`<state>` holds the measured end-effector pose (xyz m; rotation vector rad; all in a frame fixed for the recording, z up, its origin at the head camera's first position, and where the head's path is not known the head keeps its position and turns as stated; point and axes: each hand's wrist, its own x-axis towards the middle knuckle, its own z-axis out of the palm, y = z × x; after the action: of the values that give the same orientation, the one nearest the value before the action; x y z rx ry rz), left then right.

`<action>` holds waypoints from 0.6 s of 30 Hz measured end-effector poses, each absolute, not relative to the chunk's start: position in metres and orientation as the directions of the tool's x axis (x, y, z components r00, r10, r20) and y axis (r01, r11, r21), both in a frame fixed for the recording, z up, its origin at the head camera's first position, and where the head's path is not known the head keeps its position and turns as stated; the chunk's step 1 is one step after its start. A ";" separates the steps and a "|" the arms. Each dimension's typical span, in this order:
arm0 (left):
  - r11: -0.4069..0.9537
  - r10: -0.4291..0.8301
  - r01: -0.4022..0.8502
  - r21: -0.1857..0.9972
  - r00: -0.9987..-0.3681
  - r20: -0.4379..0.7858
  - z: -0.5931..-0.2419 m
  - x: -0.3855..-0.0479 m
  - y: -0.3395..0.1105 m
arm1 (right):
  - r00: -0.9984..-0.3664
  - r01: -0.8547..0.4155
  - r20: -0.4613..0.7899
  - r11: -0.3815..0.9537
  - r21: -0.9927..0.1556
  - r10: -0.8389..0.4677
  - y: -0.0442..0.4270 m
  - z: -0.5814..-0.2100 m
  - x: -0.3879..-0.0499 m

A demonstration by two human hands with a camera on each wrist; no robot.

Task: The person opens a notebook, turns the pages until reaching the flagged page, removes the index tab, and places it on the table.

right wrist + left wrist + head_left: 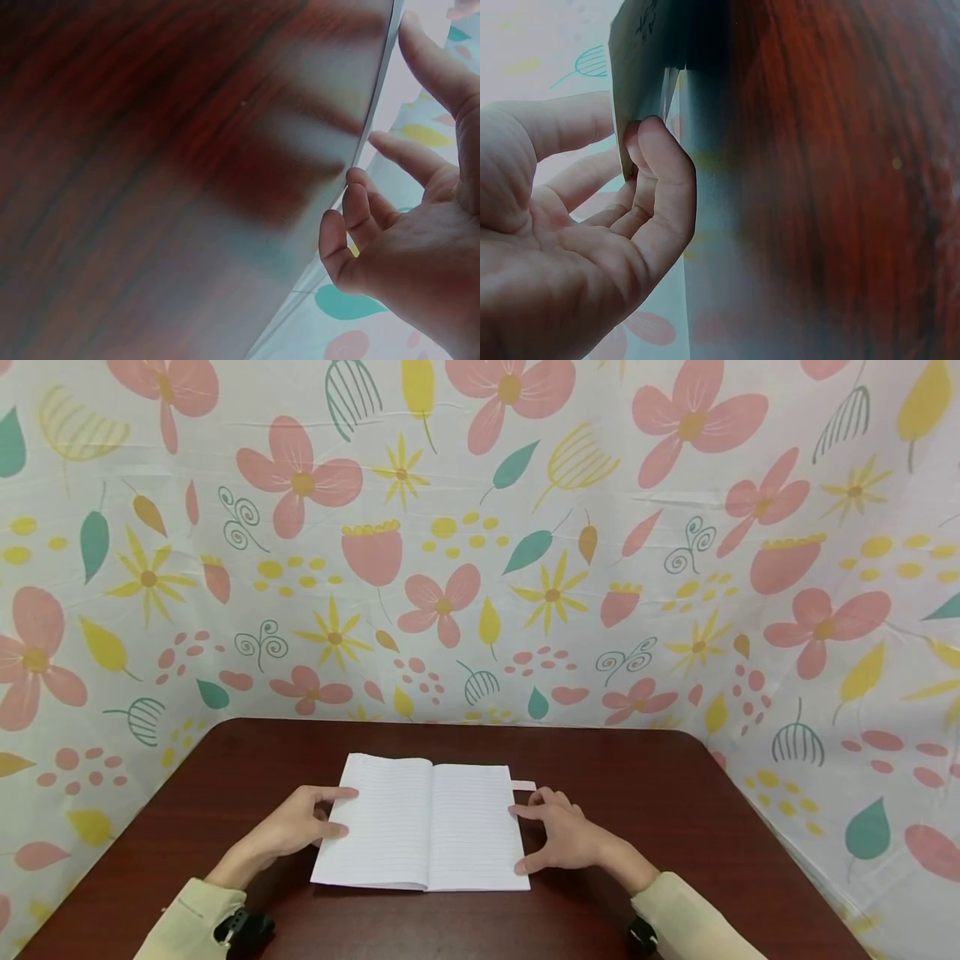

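Note:
An open notebook with blank lined pages lies on the dark wooden table. My left hand grips its left edge, thumb and index finger on the page and the other fingers curled underneath. In the left wrist view those fingers press the underside of the raised cover, which bears some dark handwriting. At the right edge my right hand touches the page with thumb and index fingertips. Its other fingers are loosely bent beside the notebook in the right wrist view. A pale paper tab sticks out past the right edge.
The brown table extends around the notebook, with rounded far corners. Behind it hangs a white curtain printed with pink, yellow and green flowers and leaves. Dark straps circle the wrists over light sleeves.

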<state>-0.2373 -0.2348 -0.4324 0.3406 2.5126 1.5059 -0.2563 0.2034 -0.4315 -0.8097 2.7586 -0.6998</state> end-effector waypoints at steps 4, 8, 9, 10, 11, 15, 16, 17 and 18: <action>0.465 0.284 0.099 0.880 -0.958 -0.042 -0.432 -0.237 -0.234 | -0.837 -0.460 -0.042 0.741 -0.489 -0.546 0.203 -0.432 -0.256; 0.471 0.277 0.100 0.876 -0.960 -0.039 -0.432 -0.237 -0.234 | -0.838 -0.458 -0.043 0.743 -0.488 -0.544 0.201 -0.430 -0.255; 0.473 0.273 0.098 0.875 -0.961 -0.040 -0.432 -0.237 -0.234 | -0.836 -0.460 -0.042 0.742 -0.487 -0.546 0.200 -0.430 -0.255; 0.474 0.272 0.097 0.875 -0.961 -0.041 -0.432 -0.237 -0.233 | -0.836 -0.462 -0.042 0.743 -0.485 -0.547 0.200 -0.430 -0.255; 0.475 0.271 0.096 0.875 -0.962 -0.042 -0.432 -0.237 -0.233 | -0.835 -0.463 -0.040 0.742 -0.485 -0.548 0.199 -0.430 -0.255; 0.476 0.265 0.088 0.875 -0.963 -0.048 -0.432 -0.236 -0.233 | -0.832 -0.471 -0.033 0.737 -0.485 -0.554 0.197 -0.431 -0.255; 0.477 0.265 0.088 0.874 -0.963 -0.047 -0.432 -0.236 -0.233 | -0.831 -0.473 -0.031 0.735 -0.486 -0.555 0.196 -0.431 -0.255; 0.477 0.263 0.086 0.875 -0.964 -0.049 -0.432 -0.236 -0.233 | -0.830 -0.474 -0.026 0.730 -0.492 -0.557 0.195 -0.431 -0.255; 0.478 0.262 0.086 0.874 -0.964 -0.049 -0.432 -0.237 -0.233 | -0.829 -0.477 -0.022 0.729 -0.491 -0.558 0.194 -0.432 -0.255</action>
<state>-0.2366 -0.2328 -0.4316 0.3023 2.5456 1.4906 -0.2553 0.1943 -0.4320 -0.8341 2.7623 -0.7147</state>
